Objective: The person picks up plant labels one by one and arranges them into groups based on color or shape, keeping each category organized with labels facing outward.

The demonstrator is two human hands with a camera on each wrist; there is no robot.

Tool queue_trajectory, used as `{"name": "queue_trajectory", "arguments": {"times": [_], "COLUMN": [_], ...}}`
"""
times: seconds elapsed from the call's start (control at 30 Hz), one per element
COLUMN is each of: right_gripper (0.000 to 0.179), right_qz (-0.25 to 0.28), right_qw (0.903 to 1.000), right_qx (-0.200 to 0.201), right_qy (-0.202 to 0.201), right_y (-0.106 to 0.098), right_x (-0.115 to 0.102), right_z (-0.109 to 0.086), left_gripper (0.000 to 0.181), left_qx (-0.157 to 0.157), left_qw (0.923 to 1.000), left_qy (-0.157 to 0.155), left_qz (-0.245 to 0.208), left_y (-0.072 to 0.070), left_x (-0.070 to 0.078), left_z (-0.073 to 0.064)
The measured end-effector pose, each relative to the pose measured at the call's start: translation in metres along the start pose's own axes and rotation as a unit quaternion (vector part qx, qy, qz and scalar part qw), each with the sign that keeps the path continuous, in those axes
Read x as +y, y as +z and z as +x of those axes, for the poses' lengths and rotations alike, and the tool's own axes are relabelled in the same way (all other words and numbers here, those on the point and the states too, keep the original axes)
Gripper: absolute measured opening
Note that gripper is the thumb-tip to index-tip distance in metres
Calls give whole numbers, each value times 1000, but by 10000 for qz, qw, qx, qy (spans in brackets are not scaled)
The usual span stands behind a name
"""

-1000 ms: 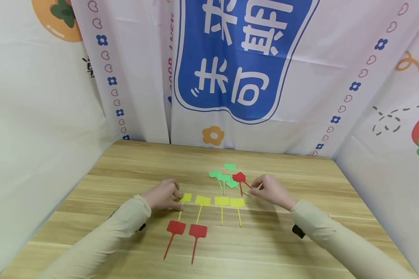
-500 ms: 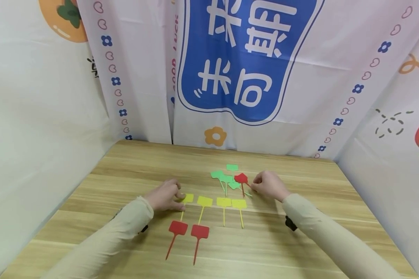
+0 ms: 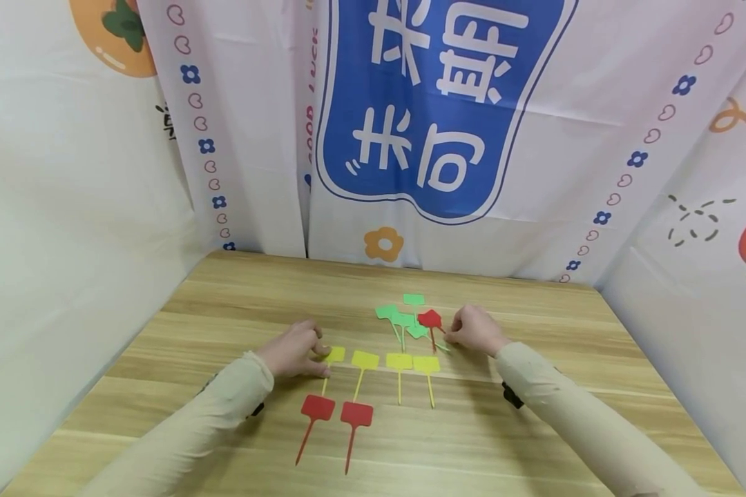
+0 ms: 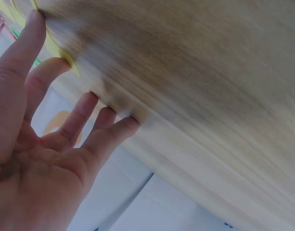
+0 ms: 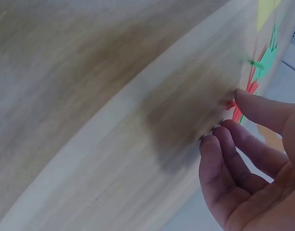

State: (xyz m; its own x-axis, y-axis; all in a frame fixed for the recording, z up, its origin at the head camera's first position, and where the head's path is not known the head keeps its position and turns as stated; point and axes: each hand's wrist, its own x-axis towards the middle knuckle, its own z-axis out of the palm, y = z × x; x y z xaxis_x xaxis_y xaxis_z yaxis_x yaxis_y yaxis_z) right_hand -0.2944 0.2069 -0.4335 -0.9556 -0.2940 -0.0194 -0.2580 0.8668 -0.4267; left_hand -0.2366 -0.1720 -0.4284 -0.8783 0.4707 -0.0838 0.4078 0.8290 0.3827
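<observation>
T-shaped plastic plant labels lie on the wooden table. In the head view, my left hand (image 3: 293, 351) touches the leftmost yellow plant label (image 3: 336, 355), index finger on its plate and thumb by its stem. The left wrist view shows those fingertips spread along the yellow label (image 4: 55, 48), other fingertips resting on the wood. My right hand (image 3: 477, 331) pinches the stem end of a red plant label (image 3: 431, 318), which lies over several green plant labels (image 3: 403, 319). In the right wrist view, the red stem tip (image 5: 229, 105) sits between thumb and index finger.
More yellow labels (image 3: 365, 359) stand in a row to the right of the left hand. Nearer the front, two red labels (image 3: 356, 413) lie side by side. A printed white cloth (image 3: 255, 138) hangs behind the table (image 3: 193, 304) and along both sides.
My right hand's fingers have drawn together at the red stem, and its wrist has shifted slightly left. The left hand stays on the yellow label. The head view has shifted slightly.
</observation>
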Motion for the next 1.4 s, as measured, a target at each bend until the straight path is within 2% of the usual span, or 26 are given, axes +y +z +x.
{"name": "queue_trajectory", "arguments": {"times": [0.17, 0.33, 0.67, 0.93, 1.4], "right_gripper": [39, 51, 45, 43, 42], "right_qz": [48, 185, 288, 318, 359], "right_qw": [10000, 9992, 9962, 9968, 9960], "right_qx": [-54, -341, -748, -663, -661], "right_qy": [-26, 99, 342, 325, 486], "right_y": [-2, -6, -6, -3, -2], "right_x": [4, 4, 1, -1, -4], "right_z": [-3, -7, -8, -8, -5], "left_gripper": [46, 46, 45, 46, 45], "left_qx": [-2, 44, 67, 23, 45], "left_qw": [10000, 10000, 10000, 10000, 10000], "left_qy": [-51, 12, 49, -19, 55], "left_qz": [-1, -40, -54, -68, -27], "left_y": [0, 0, -1, 0, 0], "left_x": [2, 2, 0, -1, 1], "left_z": [-2, -3, -4, -4, -1]}}
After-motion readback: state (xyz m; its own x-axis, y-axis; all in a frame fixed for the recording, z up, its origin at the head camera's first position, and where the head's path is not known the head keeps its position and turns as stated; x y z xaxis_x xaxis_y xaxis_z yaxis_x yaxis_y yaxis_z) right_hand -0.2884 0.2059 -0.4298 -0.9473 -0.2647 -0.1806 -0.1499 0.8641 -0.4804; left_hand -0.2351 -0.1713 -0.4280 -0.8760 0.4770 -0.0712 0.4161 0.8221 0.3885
